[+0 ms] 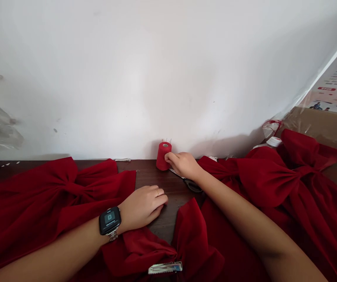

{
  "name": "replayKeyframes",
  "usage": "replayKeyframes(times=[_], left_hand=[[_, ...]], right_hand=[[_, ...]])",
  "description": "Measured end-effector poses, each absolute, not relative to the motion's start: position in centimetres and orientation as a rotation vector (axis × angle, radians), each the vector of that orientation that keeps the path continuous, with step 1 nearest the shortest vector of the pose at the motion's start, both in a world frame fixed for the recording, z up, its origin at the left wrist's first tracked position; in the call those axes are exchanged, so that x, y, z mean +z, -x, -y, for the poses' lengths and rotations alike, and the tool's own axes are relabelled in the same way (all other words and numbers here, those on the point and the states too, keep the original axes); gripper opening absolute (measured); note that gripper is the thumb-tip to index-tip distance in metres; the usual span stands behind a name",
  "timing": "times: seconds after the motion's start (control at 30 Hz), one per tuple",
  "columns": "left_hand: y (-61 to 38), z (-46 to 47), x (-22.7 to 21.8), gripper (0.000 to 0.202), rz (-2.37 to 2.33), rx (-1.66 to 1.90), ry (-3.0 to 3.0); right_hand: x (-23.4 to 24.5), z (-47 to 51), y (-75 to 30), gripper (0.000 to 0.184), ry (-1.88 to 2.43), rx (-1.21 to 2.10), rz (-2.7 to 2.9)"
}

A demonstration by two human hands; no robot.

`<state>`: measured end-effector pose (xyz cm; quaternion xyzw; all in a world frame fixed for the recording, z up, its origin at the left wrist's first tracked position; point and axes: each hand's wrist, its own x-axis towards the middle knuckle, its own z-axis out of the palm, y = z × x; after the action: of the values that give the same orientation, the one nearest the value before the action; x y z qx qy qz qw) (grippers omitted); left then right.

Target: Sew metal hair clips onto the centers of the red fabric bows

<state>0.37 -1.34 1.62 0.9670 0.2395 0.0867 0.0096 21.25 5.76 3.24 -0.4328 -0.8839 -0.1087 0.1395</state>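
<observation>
My right hand [183, 164] reaches to the far side of the dark wooden table [147, 174], its fingertips against a red thread cone [163, 156]. That cone stands upright, with several pins stuck in its top. Just below my right palm lie black-handled scissors [192, 185], partly hidden by the hand. My left hand [144, 204] rests curled on the bare wood and holds nothing I can see. It has a ring on one finger, and a smartwatch [110, 220] sits on the wrist. Red fabric bows [42, 199] lie under both forearms.
More gathered red fabric [268, 176] fills the right side, and a metal hair clip [165, 268] lies on the fabric near me. A white wall [168, 78] rises behind the table. A cardboard box [318, 129] and a white bottle cap [274, 141] stand at far right.
</observation>
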Motion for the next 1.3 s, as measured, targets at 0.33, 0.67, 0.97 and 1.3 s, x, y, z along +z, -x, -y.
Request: replayKeyframes(times=[0.33,0.67,0.97,1.3], left_hand=[[0.0,1.1,0.8,0.022,-0.914,0.452,-2.789],[0.3,0.0,1.4,0.042,-0.880,0.728,-1.796],[0.5,-0.5,1.6,0.037,-0.797,0.801,-1.256],[0.5,-0.4,2.0,0.030,-0.876,0.818,-1.163]], right_hand=[[8.8,-2.6,-20.9,0.008,1.516,0.087,2.587],[9.2,-0.4,-18.8,0.015,1.660,0.166,2.712],[8.1,0.8,-17.0,0.020,1.437,0.209,2.904],[10.4,-0.5,-19.8,0.016,0.483,1.805,2.743]])
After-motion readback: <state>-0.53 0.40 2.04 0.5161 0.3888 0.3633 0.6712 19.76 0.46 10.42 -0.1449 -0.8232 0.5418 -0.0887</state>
